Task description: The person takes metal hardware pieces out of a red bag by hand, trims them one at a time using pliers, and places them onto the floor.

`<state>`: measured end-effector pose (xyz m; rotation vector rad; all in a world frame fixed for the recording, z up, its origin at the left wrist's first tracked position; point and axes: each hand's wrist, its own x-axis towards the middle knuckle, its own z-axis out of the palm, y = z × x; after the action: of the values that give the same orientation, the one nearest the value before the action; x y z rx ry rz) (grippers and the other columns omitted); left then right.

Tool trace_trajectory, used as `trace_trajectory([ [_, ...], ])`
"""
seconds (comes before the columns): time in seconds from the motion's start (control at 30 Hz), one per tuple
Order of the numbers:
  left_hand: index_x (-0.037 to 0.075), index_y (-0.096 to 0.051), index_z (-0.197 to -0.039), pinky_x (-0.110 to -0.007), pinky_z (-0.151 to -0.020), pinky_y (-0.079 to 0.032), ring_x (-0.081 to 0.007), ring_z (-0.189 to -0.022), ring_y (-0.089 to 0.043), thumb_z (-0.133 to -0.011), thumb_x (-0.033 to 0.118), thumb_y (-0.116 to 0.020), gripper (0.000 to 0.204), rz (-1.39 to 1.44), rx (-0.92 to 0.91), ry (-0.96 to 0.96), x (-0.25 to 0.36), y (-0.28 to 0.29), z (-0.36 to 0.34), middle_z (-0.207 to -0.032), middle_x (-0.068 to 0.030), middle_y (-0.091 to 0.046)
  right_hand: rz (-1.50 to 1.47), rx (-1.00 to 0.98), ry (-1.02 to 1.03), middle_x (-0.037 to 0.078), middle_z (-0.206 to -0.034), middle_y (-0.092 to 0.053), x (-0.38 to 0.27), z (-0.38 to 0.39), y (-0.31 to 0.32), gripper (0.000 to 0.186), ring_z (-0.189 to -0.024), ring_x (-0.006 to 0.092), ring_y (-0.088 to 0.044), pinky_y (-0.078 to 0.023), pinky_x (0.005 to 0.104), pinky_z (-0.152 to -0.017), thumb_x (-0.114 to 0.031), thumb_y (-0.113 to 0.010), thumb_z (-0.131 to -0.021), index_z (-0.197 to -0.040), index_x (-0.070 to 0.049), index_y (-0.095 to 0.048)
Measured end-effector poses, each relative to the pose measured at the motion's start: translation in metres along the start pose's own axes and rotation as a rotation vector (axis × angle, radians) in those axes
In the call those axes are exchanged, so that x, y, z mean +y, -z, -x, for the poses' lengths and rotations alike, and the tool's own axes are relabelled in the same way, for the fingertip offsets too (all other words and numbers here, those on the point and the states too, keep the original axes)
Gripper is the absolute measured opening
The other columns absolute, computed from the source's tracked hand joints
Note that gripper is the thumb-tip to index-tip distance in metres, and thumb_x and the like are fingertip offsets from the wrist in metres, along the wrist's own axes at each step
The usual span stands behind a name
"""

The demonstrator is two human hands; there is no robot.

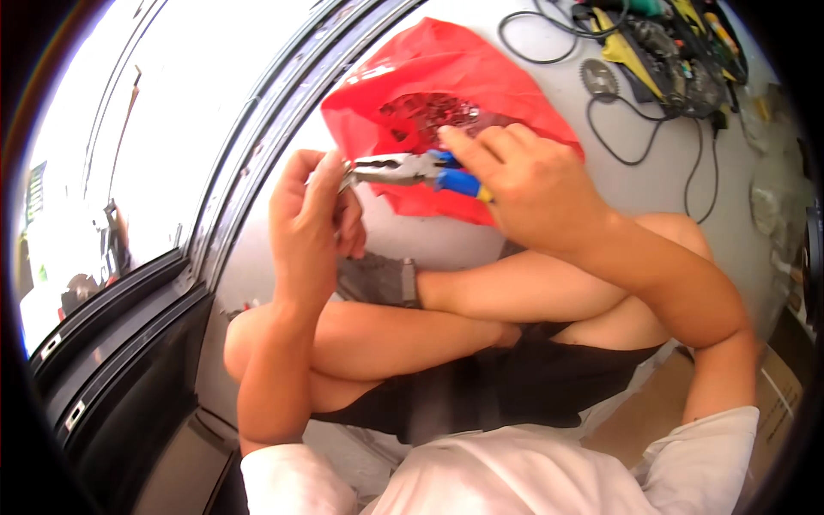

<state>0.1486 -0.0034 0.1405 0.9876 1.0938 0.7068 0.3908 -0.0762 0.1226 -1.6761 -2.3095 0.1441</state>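
My right hand (536, 176) is closed around the blue-and-yellow handles of a pair of pliers (396, 167). The jaws are slightly parted and point left, toward my left hand (313, 202). Between thumb and fingers, my left hand pinches a small metal piece (347, 177) at the tip of the jaws; its exact shape is too small to make out. Just beyond both hands lies a red plastic bag (515, 90), its mouth spread open. Many small, shiny metal parts (433, 112) lie inside it.
Tools with yellow parts (665, 60), a round toothed saw blade (599, 79) and a black cable (618, 159) lie at the far right. Dark metal window or door framing (249, 129) runs along the left. Cardboard (644, 412) is beside me at right; my crossed legs are below my hands.
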Motion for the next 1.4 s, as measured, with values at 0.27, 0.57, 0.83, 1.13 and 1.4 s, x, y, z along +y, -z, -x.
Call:
trace_trajectory([
  [0.27, 0.007, -0.060, -0.098, -0.023, -0.041, -0.028, -0.0049, -0.048, -0.041, -0.108, 0.017, -0.051, 0.017, -0.300, 0.172, -0.073, -0.022, 0.039, 0.011, -0.066, 0.0023, -0.046, 0.063, 0.226, 0.123, 0.009, -0.082, -0.064, -0.010, -0.006, -0.021, 0.032, -0.081, 0.0250, -0.062, -0.048, 0.0419, -0.066, -0.021, -0.059, -0.084, -0.105, 0.002, -0.067],
  [0.57, 0.007, -0.051, -0.097, -0.025, -0.037, -0.033, -0.0098, -0.042, -0.042, -0.108, 0.025, -0.056, 0.022, -0.254, -0.053, -0.092, -0.004, -0.001, -0.003, -0.057, -0.0004, -0.044, -0.077, -0.196, 0.001, 0.025, -0.098, -0.061, 0.005, 0.008, -0.006, 0.047, -0.084, 0.0335, -0.060, -0.050, 0.0400, -0.073, -0.025, -0.066, -0.082, -0.112, 0.010, -0.060],
  [0.83, 0.007, -0.054, -0.100, -0.026, -0.039, -0.037, -0.0113, -0.046, -0.049, -0.106, 0.020, -0.061, 0.016, -0.133, 0.106, 0.072, 0.007, 0.049, 0.022, -0.062, -0.0016, -0.051, -0.335, 0.071, 0.173, 0.017, -0.105, -0.068, -0.015, -0.014, -0.034, 0.052, -0.098, 0.0329, -0.067, -0.058, 0.0458, -0.076, -0.044, -0.072, -0.085, -0.114, -0.001, -0.068],
  [1.13, 0.011, -0.040, -0.090, -0.025, -0.035, -0.030, -0.0070, -0.039, -0.031, -0.108, 0.017, -0.057, 0.025, 0.034, -0.145, 0.070, 0.008, 0.001, 0.006, -0.053, 0.0017, -0.040, -0.228, -0.027, 0.055, 0.016, -0.087, -0.058, 0.009, 0.007, 0.000, 0.032, -0.073, 0.0342, -0.065, -0.056, 0.0443, -0.065, -0.011, -0.070, -0.082, -0.110, 0.000, -0.058],
  [1.4, 0.011, -0.040, -0.087, -0.027, -0.033, -0.030, -0.0069, -0.036, -0.028, -0.109, 0.019, -0.052, 0.026, 0.037, -0.232, 0.039, 0.014, 0.010, 0.002, -0.051, 0.0034, -0.035, -0.209, -0.019, 0.066, 0.013, -0.083, -0.056, 0.011, 0.002, 0.007, 0.033, -0.071, 0.0331, -0.064, -0.054, 0.0429, -0.063, -0.007, -0.071, -0.080, -0.110, 0.000, -0.058],
])
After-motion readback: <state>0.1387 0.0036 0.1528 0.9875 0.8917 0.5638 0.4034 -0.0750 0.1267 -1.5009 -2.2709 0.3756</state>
